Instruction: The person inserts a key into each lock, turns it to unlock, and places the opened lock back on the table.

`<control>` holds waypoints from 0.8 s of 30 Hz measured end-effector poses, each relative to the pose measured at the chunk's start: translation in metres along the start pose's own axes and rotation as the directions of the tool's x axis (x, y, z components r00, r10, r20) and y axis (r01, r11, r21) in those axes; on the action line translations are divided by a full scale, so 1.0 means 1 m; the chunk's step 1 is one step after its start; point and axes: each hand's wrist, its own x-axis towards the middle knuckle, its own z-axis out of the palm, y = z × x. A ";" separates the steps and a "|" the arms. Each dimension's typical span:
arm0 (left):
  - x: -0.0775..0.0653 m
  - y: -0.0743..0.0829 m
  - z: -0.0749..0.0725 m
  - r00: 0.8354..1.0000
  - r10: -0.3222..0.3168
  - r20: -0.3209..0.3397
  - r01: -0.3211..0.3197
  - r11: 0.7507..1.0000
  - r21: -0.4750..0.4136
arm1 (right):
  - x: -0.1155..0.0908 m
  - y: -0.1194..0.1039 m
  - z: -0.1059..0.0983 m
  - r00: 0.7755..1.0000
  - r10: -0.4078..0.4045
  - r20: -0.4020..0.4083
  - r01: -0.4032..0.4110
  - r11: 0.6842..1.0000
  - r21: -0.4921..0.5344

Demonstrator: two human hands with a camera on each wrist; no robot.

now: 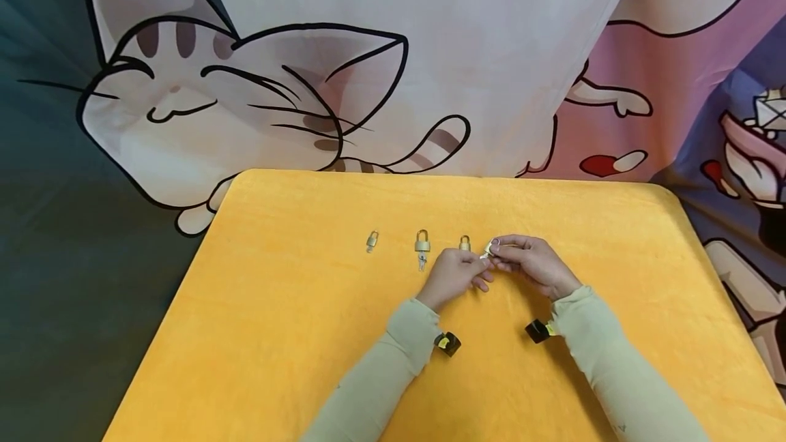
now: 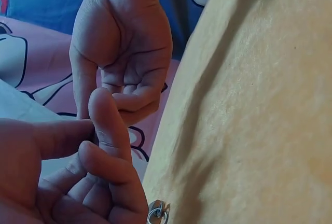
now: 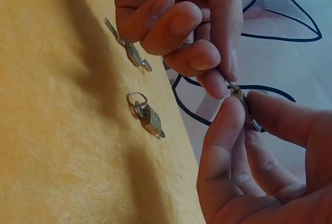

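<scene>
My right hand (image 1: 537, 266) pinches a small brass padlock (image 3: 239, 97) between thumb and fingers, held above the table. Against it, my left hand (image 1: 451, 278) pinches a small key (image 3: 230, 84) whose tip meets the bottom of the lock body. How deep the key sits cannot be made out. In the left wrist view, the fingers of the left hand (image 2: 104, 182) hide both lock and key. Just beyond the left hand lies another brass padlock (image 1: 464, 243), partly covered in the head view; a ring (image 3: 137, 99) shows at it in the right wrist view.
Left of the hands, a larger padlock (image 1: 421, 245) lies with keys (image 1: 421, 262) at its lower end. Farther left is a small padlock (image 1: 372, 240) with a key. All lie on a yellow cloth-covered table (image 1: 276, 333), in front of a printed cartoon curtain (image 1: 491, 33).
</scene>
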 end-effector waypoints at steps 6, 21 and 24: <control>-0.001 -0.002 0.004 0.999 -0.020 0.037 0.023 0.997 -0.076 | -0.001 0.001 0.001 1.000 -0.012 -0.006 0.012 1.000 -0.009; 0.003 -0.001 0.011 0.999 -0.041 0.005 0.041 0.992 -0.122 | 0.001 0.001 -0.001 1.000 -0.021 -0.013 0.020 0.996 -0.090; 0.004 -0.001 0.012 0.999 -0.046 0.004 0.046 0.990 -0.133 | 0.001 0.000 -0.001 1.000 -0.018 -0.015 0.016 0.996 -0.085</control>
